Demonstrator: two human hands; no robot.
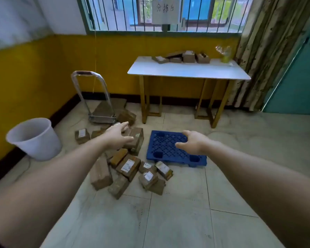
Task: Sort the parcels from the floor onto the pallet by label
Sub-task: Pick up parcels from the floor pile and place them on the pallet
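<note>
My left hand [117, 136] hangs over the parcels [128, 166] heaped on the floor just left of the blue pallet [166, 148], probably to choose one. My right hand [191, 142] hovers above the pallet. All fingers are released, grasping nothing.

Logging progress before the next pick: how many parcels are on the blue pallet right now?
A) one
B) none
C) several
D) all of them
B: the blue pallet shows only its bare grid, while the parcels lie scattered on the floor beside it.
</note>
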